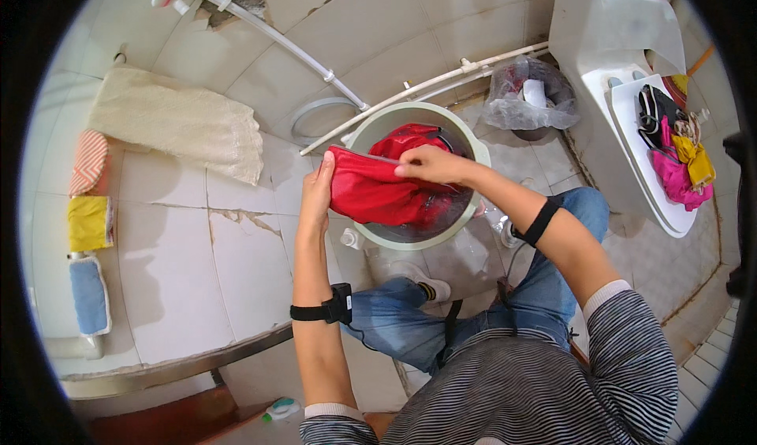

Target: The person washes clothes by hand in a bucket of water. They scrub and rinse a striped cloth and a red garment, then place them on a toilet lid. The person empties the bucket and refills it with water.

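A wet red garment (375, 188) is stretched between my two hands above a pale green basin (417, 243). My left hand (319, 188) grips its left end, thumb on top, near the basin's left rim. With bent fingers, my right hand (429, 166) pinches the upper edge, where a thin grey strip like a zipper or piping runs. More red cloth (408, 137) lies in the dark water (458, 217) behind and below. The garment's lower right part hangs into the basin. Both hands' undersides are hidden.
A white capped bottle (353, 238) stands at the basin's lower left. Beyond it, white pipes (378, 114) run along the wall. A lined bin (532, 99) stands at back right, near a white toilet lid (639, 167) bearing colored clothes (677, 155). A cream towel (177, 123) hangs left.
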Tool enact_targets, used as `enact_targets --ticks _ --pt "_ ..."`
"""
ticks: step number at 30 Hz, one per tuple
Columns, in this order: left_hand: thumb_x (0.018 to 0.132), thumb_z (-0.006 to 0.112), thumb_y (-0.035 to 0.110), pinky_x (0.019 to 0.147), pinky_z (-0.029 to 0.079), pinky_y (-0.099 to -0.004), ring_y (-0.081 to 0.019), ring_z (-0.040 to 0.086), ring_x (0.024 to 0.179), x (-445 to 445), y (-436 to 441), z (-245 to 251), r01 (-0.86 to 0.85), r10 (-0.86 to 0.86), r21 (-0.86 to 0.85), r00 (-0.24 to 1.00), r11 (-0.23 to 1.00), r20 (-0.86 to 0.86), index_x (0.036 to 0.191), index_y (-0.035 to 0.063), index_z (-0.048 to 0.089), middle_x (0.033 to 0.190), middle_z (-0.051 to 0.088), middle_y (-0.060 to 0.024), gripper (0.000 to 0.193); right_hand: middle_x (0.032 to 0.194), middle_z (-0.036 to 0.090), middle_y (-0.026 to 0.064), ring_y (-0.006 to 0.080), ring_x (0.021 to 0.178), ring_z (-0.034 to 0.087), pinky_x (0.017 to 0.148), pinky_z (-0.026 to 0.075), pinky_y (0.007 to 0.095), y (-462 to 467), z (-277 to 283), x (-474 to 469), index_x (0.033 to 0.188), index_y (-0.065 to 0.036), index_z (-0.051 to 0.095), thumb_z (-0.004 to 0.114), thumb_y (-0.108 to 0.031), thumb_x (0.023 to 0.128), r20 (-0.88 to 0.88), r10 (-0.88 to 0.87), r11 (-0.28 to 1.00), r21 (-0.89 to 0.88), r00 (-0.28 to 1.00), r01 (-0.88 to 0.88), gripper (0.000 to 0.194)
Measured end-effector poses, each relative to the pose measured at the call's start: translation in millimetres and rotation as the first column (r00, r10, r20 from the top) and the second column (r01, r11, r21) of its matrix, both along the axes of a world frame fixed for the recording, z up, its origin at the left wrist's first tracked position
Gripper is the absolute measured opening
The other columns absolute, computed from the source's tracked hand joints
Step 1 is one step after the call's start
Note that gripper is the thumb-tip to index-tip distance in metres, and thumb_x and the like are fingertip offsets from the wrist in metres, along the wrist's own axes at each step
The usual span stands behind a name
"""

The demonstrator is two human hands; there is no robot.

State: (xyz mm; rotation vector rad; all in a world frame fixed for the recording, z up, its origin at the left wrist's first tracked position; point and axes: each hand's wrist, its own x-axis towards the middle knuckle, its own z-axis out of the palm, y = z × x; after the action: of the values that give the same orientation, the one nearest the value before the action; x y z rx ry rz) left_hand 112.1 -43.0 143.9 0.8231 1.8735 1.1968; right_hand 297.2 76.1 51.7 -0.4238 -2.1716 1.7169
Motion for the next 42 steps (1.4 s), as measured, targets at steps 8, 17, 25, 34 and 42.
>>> enact_targets --ticks 8,17,25,34,42 --pt "0.09 0.044 0.05 0.082 0.042 -0.029 -0.0147 0.057 0.087 -14 -8 -3 0.024 -0.024 -0.003 0.999 1.0 -0.038 0.099 -0.0044 0.063 0.095 0.064 -0.011 0.059 0.07 0.054 -0.0052 0.0043 0.068 0.045 0.061 0.04 0.0224 49 33 10 0.075 -0.004 0.06 0.055 -0.041 0.087 -0.122 -0.016 0.977 -0.215 0.992 -0.011 0.04" --pt "0.091 0.046 0.043 0.08 0.045 -0.028 -0.0151 0.058 0.087 -44 -14 1 -0.027 0.003 0.169 0.991 0.985 0.137 0.102 -0.004 0.061 0.097 0.063 -0.0105 0.05 0.067 0.044 -0.007 0.0045 0.064 0.037 0.056 0.033 0.0222 51 10 6 0.075 -0.008 0.056 0.057 -0.041 0.087 0.149 0.146 0.987 -0.083 0.978 -0.135 0.034" --pt "0.088 0.047 0.05 0.083 0.044 -0.0285 -0.0174 0.057 0.096 -13 2 8 0.067 -0.076 0.071 0.987 0.995 0.142 0.113 -0.0005 0.055 0.109 0.059 -0.0114 0.057 0.116 0.051 0.0236 0.0302 0.107 0.051 0.094 0.038 0.0346 16 35 -38 0.127 0.002 0.039 0.069 -0.047 0.071 -0.283 -0.096 0.94 0.29 0.954 0.18 0.08" --pt "0.074 0.07 0.025 0.076 0.045 -0.032 -0.0197 0.056 0.088 -11 -5 -46 0.434 -0.369 -0.011 0.753 0.901 -0.545 0.11 0.0041 0.052 0.096 0.057 -0.0084 0.045 0.083 0.063 0.0117 0.0247 0.078 0.062 0.071 0.047 0.035 26 50 -11 0.098 -0.004 0.059 0.071 -0.034 0.072 0.147 -0.2 0.902 0.414 0.969 0.124 0.041" --pt "0.079 0.061 0.027 0.077 0.046 -0.0375 -0.033 0.061 0.082 -46 -28 -100 0.164 -0.358 -0.418 0.823 0.894 -0.442 0.099 0.0019 0.062 0.085 0.064 -0.0187 0.032 0.091 0.062 0.0085 0.0153 0.083 0.061 0.077 0.049 0.0285 41 49 13 0.1 -0.002 0.054 0.062 -0.016 0.084 -0.167 -0.326 0.766 -0.623 0.93 0.157 0.023"
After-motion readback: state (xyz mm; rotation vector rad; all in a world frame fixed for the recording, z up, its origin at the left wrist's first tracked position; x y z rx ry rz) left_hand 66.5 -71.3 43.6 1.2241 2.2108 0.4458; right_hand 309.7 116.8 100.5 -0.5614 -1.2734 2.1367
